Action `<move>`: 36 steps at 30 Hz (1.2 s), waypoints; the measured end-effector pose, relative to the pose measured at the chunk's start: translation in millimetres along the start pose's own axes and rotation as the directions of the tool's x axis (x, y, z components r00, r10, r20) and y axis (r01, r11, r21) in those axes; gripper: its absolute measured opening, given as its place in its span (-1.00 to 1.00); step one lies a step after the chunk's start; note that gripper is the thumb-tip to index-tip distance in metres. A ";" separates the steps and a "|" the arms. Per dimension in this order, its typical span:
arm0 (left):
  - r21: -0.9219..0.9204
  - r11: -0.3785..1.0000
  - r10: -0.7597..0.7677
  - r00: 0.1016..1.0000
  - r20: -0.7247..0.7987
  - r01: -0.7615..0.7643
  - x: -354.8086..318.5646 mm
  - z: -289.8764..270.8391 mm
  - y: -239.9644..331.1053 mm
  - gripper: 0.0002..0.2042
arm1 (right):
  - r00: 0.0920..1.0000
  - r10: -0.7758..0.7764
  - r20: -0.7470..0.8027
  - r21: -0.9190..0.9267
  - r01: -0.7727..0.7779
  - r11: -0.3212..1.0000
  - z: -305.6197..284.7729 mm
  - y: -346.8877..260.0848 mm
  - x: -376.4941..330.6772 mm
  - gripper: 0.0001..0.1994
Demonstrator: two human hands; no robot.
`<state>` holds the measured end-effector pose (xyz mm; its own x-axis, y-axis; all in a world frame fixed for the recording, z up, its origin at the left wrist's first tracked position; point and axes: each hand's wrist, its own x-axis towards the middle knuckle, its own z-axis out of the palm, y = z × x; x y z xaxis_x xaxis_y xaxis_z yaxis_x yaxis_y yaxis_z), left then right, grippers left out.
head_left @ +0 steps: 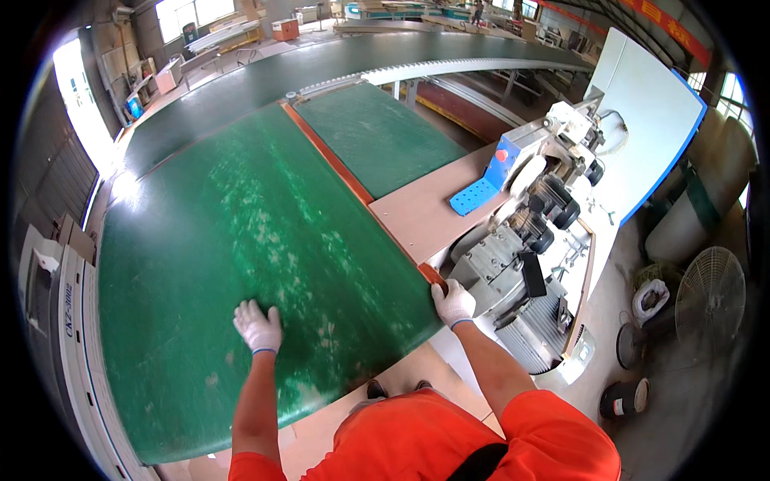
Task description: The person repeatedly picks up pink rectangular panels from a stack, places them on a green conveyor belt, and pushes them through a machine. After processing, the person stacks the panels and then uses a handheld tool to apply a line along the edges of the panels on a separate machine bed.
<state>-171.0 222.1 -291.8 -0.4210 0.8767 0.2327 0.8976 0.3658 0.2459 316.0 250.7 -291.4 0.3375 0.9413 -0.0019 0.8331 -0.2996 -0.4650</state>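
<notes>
A large green board (241,240) with a brown edge lies flat in front of me on a work surface. My left hand (258,325), in a white glove, rests palm down on the board's near part with fingers spread. My right hand (453,303), also gloved, grips the board's near right corner at the brown edge strip (345,172). A second green panel (377,132) lies just beyond the strip on the right.
A machine with motors and a blue bracket (529,216) stands close on the right. A long dark conveyor (385,52) curves across the back. A floor fan (710,293) and buckets sit at lower right. A white cabinet (48,305) stands at left.
</notes>
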 end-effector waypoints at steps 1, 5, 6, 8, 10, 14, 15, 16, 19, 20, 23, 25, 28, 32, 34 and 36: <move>-0.067 0.991 0.113 0.994 -0.005 -0.113 7.8 2.6 23.2 -0.30 | 1.000 0.009 -0.013 0.003 -0.009 1.000 -0.1 0.6 -0.9 -0.41; -0.289 0.864 0.406 0.910 -0.080 -0.411 32.2 38.5 122.4 -0.24 | 1.000 0.000 -0.030 -0.012 0.000 1.000 1.1 -6.5 -1.0 -0.42; -0.293 0.836 0.468 0.882 -0.063 -0.465 37.6 48.8 149.5 -0.20 | 0.999 0.009 -0.034 -0.022 -0.010 1.000 2.8 -4.0 -0.1 -0.43; -0.265 0.806 0.548 0.837 -0.004 -0.529 57.8 60.8 196.5 -0.12 | 1.000 0.023 -0.004 -0.017 -0.023 1.000 -4.1 -10.2 -1.3 -0.43; -0.185 0.811 0.575 0.815 0.079 -0.554 82.6 70.4 232.9 -0.07 | 0.999 0.030 0.010 -0.040 -0.030 0.999 -3.7 -10.7 1.7 -0.45; -0.035 0.874 0.473 0.833 0.286 -0.484 122.7 79.9 274.7 -0.01 | 0.997 -0.032 -0.064 0.009 0.033 0.999 0.0 -2.8 3.0 -0.46; -0.022 0.892 0.434 0.844 0.316 -0.451 127.1 78.1 279.6 -0.01 | 0.999 -0.017 -0.045 0.022 0.018 1.000 -3.1 -6.8 1.8 -0.44; -0.006 0.887 0.436 0.834 0.338 -0.461 129.8 81.5 283.4 -0.01 | 0.981 -0.122 -0.152 -0.058 0.114 0.992 0.9 -4.8 2.6 -0.44; 0.026 0.886 0.422 0.829 0.366 -0.463 137.3 85.8 281.3 -0.01 | 0.922 -0.364 -0.130 -0.126 0.349 0.929 -19.6 -48.4 3.4 -0.41; 0.013 0.886 0.428 0.829 0.360 -0.463 135.9 85.3 281.3 -0.01 | 0.874 -0.485 -0.042 -0.035 0.484 0.874 -26.6 -71.6 -0.2 -0.38; -0.009 0.879 0.451 0.823 0.345 -0.477 131.8 85.9 272.1 -0.02 | 0.675 -0.736 -0.038 0.211 0.726 0.655 7.7 -128.3 -14.2 -0.23; -0.013 0.883 0.450 0.837 0.312 -0.469 135.0 85.3 257.2 -0.02 | 0.647 -0.762 0.026 0.206 0.742 0.638 36.9 -154.7 -6.6 -0.14; -0.026 0.885 0.454 0.850 0.266 -0.464 133.4 83.5 240.5 -0.03 | 0.640 -0.759 0.118 0.153 0.744 0.650 49.5 -151.4 23.7 -0.07; -0.046 0.886 0.457 0.854 0.248 -0.460 133.8 82.1 253.9 -0.05 | 0.678 -0.689 0.256 0.057 0.701 0.711 25.4 -127.7 79.9 -0.03; -0.051 0.884 0.461 0.849 0.259 -0.465 138.5 85.3 277.7 -0.06 | 0.706 -0.665 0.245 0.014 0.683 0.730 17.5 -108.3 103.3 -0.01; -0.068 0.874 0.481 0.832 0.276 -0.482 143.4 90.8 310.4 -0.05 | 0.724 -0.652 0.227 -0.023 0.673 0.739 12.2 -87.9 124.3 0.01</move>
<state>59.1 489.7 -267.5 0.1171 0.9918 0.0520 0.9781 -0.1243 0.1668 279.4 395.9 -261.6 -0.3983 0.9117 0.1010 0.8530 0.4086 -0.3246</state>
